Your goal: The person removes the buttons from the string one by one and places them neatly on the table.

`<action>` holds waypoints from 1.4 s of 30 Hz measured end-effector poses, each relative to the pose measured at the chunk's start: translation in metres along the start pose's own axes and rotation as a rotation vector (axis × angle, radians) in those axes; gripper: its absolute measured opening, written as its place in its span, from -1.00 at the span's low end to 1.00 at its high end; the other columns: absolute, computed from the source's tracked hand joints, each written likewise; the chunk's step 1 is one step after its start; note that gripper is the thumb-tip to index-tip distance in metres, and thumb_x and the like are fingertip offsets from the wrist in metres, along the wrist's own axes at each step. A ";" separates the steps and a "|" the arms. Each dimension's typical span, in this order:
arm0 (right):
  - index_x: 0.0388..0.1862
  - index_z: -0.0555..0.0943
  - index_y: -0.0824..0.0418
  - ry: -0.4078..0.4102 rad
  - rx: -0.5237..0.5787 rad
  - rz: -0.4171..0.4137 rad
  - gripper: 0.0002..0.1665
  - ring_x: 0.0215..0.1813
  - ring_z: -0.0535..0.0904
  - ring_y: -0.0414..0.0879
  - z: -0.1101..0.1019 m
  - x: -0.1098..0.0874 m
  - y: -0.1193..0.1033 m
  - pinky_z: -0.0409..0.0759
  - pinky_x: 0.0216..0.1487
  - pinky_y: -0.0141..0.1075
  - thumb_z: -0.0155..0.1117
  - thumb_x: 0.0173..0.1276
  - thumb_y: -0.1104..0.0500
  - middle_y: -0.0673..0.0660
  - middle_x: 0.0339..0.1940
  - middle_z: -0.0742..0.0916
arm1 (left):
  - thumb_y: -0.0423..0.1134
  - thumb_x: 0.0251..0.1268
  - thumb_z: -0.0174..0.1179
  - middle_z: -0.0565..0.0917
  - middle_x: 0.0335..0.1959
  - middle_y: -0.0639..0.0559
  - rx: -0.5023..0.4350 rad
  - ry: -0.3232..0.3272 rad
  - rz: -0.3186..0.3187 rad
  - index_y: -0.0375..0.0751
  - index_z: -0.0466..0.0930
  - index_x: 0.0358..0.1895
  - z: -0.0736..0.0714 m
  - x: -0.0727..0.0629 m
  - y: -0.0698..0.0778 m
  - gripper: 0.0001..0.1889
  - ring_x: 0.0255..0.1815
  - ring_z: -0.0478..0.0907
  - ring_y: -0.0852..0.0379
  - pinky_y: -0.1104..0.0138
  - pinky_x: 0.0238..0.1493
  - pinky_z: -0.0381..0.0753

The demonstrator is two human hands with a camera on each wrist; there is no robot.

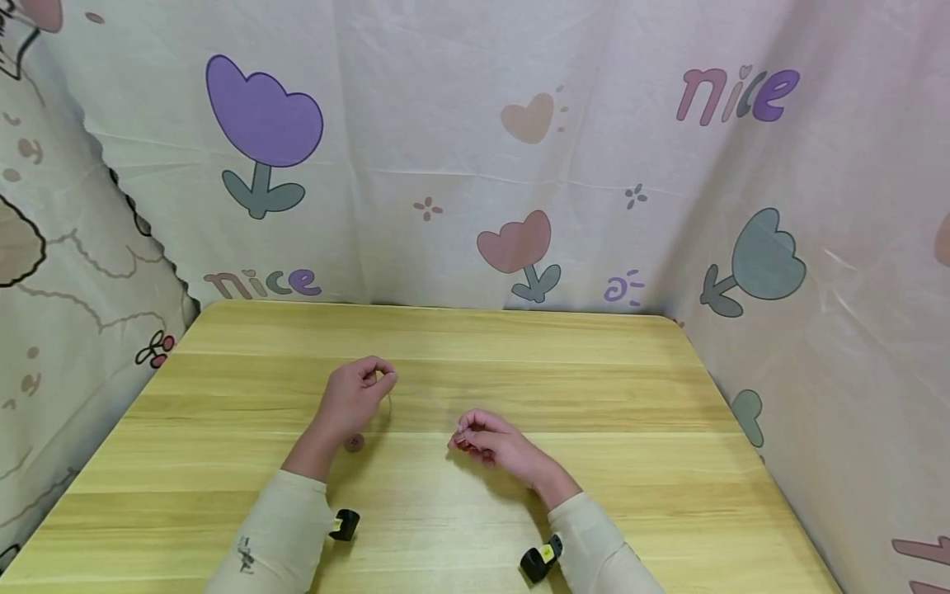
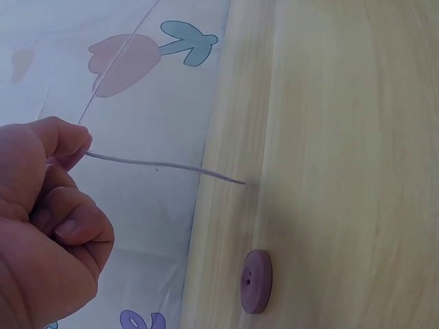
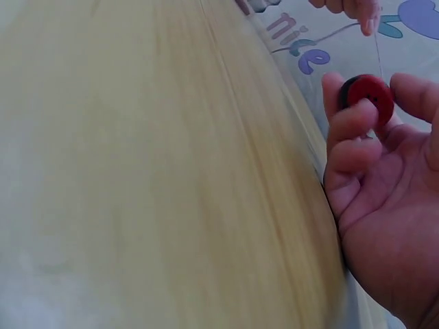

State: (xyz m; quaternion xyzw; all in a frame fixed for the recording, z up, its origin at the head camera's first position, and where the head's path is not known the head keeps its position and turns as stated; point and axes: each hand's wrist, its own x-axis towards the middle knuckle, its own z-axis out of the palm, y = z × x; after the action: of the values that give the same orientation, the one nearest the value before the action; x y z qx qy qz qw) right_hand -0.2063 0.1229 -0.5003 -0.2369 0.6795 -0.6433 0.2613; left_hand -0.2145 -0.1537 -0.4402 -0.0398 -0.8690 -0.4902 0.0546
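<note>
My left hand (image 1: 352, 402) is raised over the table, pinching a thin thread (image 2: 147, 162) between thumb and forefinger. A loose end of the thread hangs below the fingertips, while the other stretch runs taut toward my right hand (image 1: 505, 450). That hand holds a red button (image 3: 376, 94) in its fingers, with a dark button (image 3: 345, 93) stacked against it. In the right wrist view the thread meets the buttons from above. A brownish-purple button (image 2: 258, 282) with small holes lies on the table beside my left wrist.
The wooden table (image 1: 631, 396) has rounded far corners. White printed cloth (image 1: 416, 107) hangs behind it and along both sides. Small black devices (image 1: 345, 525) sit at both sleeve cuffs, close over the tabletop.
</note>
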 end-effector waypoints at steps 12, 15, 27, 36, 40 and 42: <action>0.01 0.42 0.34 0.049 -0.006 0.029 -0.77 -0.31 0.47 -0.04 0.002 0.000 -0.002 0.38 -0.39 -0.30 -0.11 0.45 0.33 0.22 -0.06 0.67 | -0.24 0.43 0.23 0.20 -0.71 0.12 -0.035 0.000 0.006 -0.18 0.68 -0.21 0.001 -0.001 -0.001 -0.90 -0.67 0.14 0.14 0.21 -0.38 0.36; -0.04 0.44 0.36 0.104 0.002 0.023 -0.77 -0.36 0.43 -0.04 0.003 0.001 -0.003 0.38 -0.41 -0.30 -0.12 0.41 0.33 0.25 -0.15 0.66 | -0.24 0.43 0.23 0.19 -0.72 0.12 -0.058 -0.016 0.018 -0.18 0.67 -0.22 0.003 -0.002 -0.001 -0.90 -0.69 0.12 0.16 0.23 -0.39 0.37; -0.19 0.28 0.32 0.247 0.043 0.016 -0.86 -0.53 0.21 -0.12 0.012 0.005 -0.006 0.12 -0.57 -0.37 -0.18 0.28 0.40 0.09 -0.54 0.43 | -0.21 0.43 0.25 0.17 -0.71 0.12 -0.095 -0.030 0.056 -0.18 0.67 -0.23 0.005 -0.004 0.004 -0.88 -0.70 0.11 0.19 0.25 -0.41 0.34; -0.28 0.37 0.28 0.152 0.005 0.056 -0.92 -0.46 0.36 -0.09 0.006 0.002 -0.006 0.32 -0.48 -0.33 -0.10 0.31 0.38 0.11 -0.48 0.50 | -0.25 0.43 0.25 0.17 -0.68 0.10 -0.127 -0.028 0.050 -0.14 0.67 -0.22 0.006 -0.006 0.005 -0.93 -0.69 0.10 0.17 0.29 -0.53 0.25; -0.26 0.48 0.37 0.124 -0.010 0.072 -0.88 -0.33 0.56 -0.04 0.003 0.001 -0.005 0.56 -0.37 -0.24 -0.03 0.35 0.36 0.18 -0.36 0.63 | -0.25 0.42 0.25 0.17 -0.68 0.10 -0.132 -0.022 0.056 -0.15 0.67 -0.22 0.006 -0.006 0.004 -0.93 -0.69 0.10 0.18 0.29 -0.52 0.26; -0.25 0.52 0.42 0.107 -0.004 0.076 -0.85 -0.30 0.60 -0.03 0.002 0.000 -0.005 0.62 -0.33 -0.21 0.00 0.37 0.35 0.23 -0.31 0.66 | -0.24 0.42 0.25 0.16 -0.68 0.11 -0.129 -0.018 0.062 -0.17 0.68 -0.22 0.006 -0.006 0.003 -0.91 -0.69 0.10 0.20 0.29 -0.50 0.28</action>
State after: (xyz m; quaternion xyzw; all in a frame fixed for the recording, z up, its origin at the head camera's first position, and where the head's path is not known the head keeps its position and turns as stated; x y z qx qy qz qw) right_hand -0.2051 0.1211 -0.4951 -0.1766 0.7025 -0.6431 0.2484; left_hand -0.2085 -0.1471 -0.4411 -0.0745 -0.8343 -0.5431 0.0589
